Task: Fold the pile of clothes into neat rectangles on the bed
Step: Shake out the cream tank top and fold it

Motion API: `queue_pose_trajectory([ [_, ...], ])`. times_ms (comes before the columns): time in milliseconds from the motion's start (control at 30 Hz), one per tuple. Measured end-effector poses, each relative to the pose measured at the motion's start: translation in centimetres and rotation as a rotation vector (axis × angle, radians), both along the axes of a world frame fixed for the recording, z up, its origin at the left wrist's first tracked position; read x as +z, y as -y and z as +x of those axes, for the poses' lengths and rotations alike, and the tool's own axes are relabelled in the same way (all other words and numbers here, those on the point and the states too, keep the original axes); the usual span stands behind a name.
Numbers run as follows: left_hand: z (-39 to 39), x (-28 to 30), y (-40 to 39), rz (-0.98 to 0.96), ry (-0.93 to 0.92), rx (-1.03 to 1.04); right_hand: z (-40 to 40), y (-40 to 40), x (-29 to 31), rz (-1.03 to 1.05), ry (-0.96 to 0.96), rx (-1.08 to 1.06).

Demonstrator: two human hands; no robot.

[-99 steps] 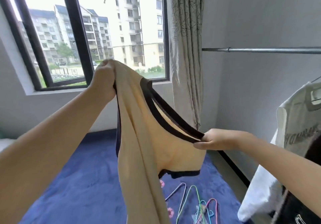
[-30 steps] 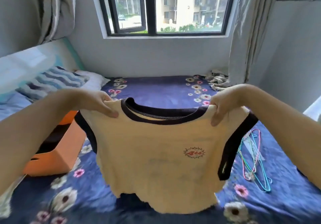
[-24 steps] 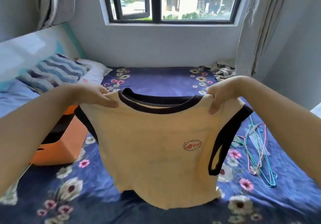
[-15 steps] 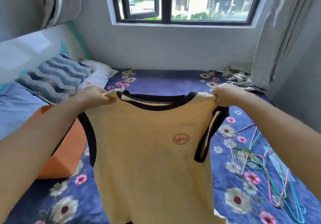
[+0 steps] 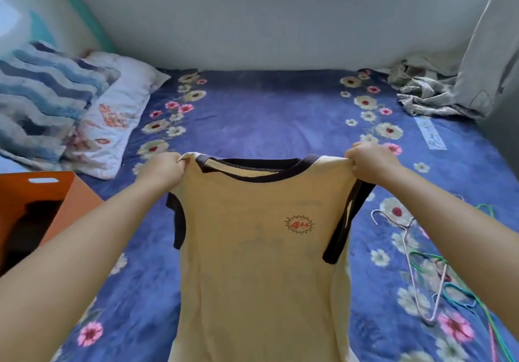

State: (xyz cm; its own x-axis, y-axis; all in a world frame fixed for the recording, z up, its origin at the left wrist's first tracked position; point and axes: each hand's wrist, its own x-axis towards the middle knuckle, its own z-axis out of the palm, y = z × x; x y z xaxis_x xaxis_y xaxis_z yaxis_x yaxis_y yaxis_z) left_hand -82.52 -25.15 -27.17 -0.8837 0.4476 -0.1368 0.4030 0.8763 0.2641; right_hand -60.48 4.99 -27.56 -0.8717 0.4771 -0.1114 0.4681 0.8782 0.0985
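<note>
Shirt: pale yellow knit T-shirt with dark navy collar and sleeve bands [image 5: 252, 263], small red starburst print on chest. Held up by both shoulders, stretched between the hands, body draping down over the blue floral bedsheet [image 5: 266, 114]; lower hem out of frame, so cannot tell whether it touches the bed. Left hand [image 5: 163, 169] pinches the left shoulder seam, fingers curled round the cloth. Right hand [image 5: 370, 163] clenched on the right shoulder likewise. Fabric looks thin, light, limp: hangs in soft vertical creases, no stiffness, likely to slump the moment tension drops. Not fragile, not slippery. Shoulder seams beside the collar seem the best holds for laying flat; sleeve bands and side seams probably next for folding inward. Orange plastic bin [image 5: 42, 207] at near left on the bed. Striped blue fuzzy cushion [image 5: 42, 100] and white floral pillow [image 5: 118, 114] far left. Bundle of thin coloured wire hangers [image 5: 429, 277] on the sheet at right. Crumpled grey cloth [image 5: 429, 94] at far right corner under the curtain.
</note>
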Motion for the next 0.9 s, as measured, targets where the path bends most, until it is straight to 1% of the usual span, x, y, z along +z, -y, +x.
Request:
queue_pose_trajectory([
  [100, -2.5, -3.3, -3.1, 0.058, 0.018, 0.052, -2.6, -2.6, -2.8, -0.068, 0.018, -0.055],
  [167, -4.7, -5.2, -5.3, 0.087, 0.03, 0.08, -4.8, -4.5, -4.3, -0.068, 0.033, -0.1],
  [233, -7.1, -6.7, -7.5, 0.069, -0.008, 0.049, -7.1, -6.5, -5.7, -0.045, 0.026, -0.147],
  [267, -8.7, -7.3, -8.8, 0.057, -0.03, 0.038, -8.6, -7.6, -6.4, -0.04, 0.006, -0.17],
  [333, -11.9, -8.5, -11.3, 0.058, -0.081, 0.016, -11.1, -9.6, -8.1, -0.031, -0.107, -0.212],
  [400, -14.4, -10.8, -13.6, 0.043, -0.143, 0.012, -13.1, -11.1, -11.2, -0.033, -0.201, -0.292],
  [433, -14.9, -11.4, -14.2, 0.01, -0.169, 0.013, -13.6, -11.1, -11.9, -0.031, -0.207, -0.334],
  [467, -14.9, -13.7, -14.8, -0.061, -0.16, 0.003, -13.9, -10.9, -14.5, -0.037, -0.173, -0.361],
  [533, -13.6, -17.1, -15.1, -0.192, -0.136, -0.05, -13.5, -9.8, -18.1, -0.058, -0.098, -0.349],
  [600, -10.9, -21.9, -14.6, -0.284, -0.069, -0.124, -11.9, -7.8, -22.8, -0.153, -0.007, -0.317],
  [667, -7.9, -26.4, -13.3, -0.303, -0.006, -0.196, -9.1, -5.5, -26.9, -0.241, 0.066, -0.31],
  [767, -3.8, -31.5, -10.9, -0.21, 0.011, -0.257, -4.4, -2.6, -31.4, -0.282, 0.126, -0.353],
  [800, -2.3, -32.9, -10.2, -0.195, 0.021, -0.276, -3.0, -1.9, -32.6, -0.303, 0.12, -0.368],
  [900, 0.3, -35.7, -8.8, -0.162, 0.058, -0.285, -0.8, -1.6, -34.7, -0.46, -0.085, -0.456],
])
